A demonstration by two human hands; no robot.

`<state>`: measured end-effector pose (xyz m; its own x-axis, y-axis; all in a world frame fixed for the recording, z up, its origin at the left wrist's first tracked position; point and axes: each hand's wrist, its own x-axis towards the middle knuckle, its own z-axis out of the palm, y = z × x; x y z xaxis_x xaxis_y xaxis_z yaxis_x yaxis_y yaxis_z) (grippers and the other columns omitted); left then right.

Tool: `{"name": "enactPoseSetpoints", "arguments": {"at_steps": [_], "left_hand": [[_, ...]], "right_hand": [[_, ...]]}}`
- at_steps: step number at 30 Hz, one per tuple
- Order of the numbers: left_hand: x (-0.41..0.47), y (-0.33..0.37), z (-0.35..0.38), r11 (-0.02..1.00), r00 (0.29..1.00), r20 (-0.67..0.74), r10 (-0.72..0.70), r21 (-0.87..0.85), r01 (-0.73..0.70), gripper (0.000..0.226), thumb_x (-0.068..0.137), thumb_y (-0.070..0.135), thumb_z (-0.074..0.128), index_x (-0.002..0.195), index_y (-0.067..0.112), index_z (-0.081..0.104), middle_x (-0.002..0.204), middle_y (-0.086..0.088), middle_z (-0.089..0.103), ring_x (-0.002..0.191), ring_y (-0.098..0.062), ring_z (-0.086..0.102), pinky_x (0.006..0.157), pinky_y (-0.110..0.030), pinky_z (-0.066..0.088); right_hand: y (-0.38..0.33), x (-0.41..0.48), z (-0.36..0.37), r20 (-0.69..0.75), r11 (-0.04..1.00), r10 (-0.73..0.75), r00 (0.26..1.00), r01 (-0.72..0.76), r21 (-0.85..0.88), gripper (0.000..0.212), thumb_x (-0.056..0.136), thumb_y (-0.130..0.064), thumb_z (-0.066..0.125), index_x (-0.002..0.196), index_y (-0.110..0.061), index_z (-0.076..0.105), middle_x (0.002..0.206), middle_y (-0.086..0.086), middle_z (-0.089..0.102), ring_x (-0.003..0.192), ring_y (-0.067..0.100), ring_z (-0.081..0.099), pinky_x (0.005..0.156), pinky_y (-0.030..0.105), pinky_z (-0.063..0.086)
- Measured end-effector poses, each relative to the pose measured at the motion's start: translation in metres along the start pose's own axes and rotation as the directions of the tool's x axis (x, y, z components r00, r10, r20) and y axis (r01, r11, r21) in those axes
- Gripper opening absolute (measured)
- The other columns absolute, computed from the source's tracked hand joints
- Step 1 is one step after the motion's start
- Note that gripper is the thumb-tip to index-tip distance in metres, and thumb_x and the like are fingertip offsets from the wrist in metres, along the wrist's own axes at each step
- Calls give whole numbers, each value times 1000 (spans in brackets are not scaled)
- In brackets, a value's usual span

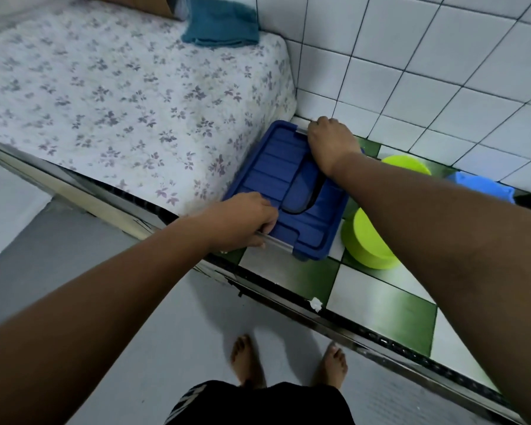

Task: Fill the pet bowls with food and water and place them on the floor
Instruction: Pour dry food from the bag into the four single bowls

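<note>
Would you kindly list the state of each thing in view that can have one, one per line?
Blue storage box: lid on, resting on the tiled counter.
Left hand: gripping the box's near metal latch.
Right hand: gripping the box's far end.
Near green bowl: tipped on its side.
Far green bowl: contents hidden.
Teal towel: folded on the floral mattress.

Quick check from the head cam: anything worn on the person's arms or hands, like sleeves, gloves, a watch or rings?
Nothing is visible: the left hand and the right hand are bare, with no gloves, watch or bracelet, and both forearms show no sleeves up to the frame edge. Rings cannot be ruled out, since the fingers are partly hidden.
</note>
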<state>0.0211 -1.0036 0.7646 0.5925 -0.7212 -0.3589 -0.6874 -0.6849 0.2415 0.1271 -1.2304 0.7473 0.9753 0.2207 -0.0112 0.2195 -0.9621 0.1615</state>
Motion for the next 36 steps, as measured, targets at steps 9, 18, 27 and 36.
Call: {"name": "enactPoseSetpoints", "arguments": {"at_steps": [9,18,27,36], "left_hand": [[-8,3,5,999,997,-69,21,47,-18,36,85,24,77,92,26,42,99,7,42,98,-16,41,78,-28,25],[-23,5,1,906,895,-349,-277,-404,123,64,85,61,70,137,28,52,132,6,49,125,-12,42,109,-34,39],[15,6,5,667,746,-149,-649,-582,465,108,72,73,58,157,13,28,156,-13,42,141,-31,43,116,-50,41],[6,18,-16,699,750,-211,-626,-577,422,89,94,48,67,161,9,23,159,-18,34,146,-32,37,117,-37,33]], "right_hand": [[5,2,-5,52,992,58,997,-63,110,34,91,5,52,126,3,52,126,24,53,115,39,54,93,43,47],[21,-27,5,-39,840,322,946,-267,472,36,105,-26,39,127,0,50,129,24,52,120,41,49,96,46,43],[21,-73,24,153,487,568,809,-480,730,40,101,-29,52,120,6,51,115,27,61,105,38,59,72,31,37],[16,-72,7,197,407,589,784,-498,766,39,100,-23,53,126,6,47,126,25,58,115,38,57,79,30,38]]}}
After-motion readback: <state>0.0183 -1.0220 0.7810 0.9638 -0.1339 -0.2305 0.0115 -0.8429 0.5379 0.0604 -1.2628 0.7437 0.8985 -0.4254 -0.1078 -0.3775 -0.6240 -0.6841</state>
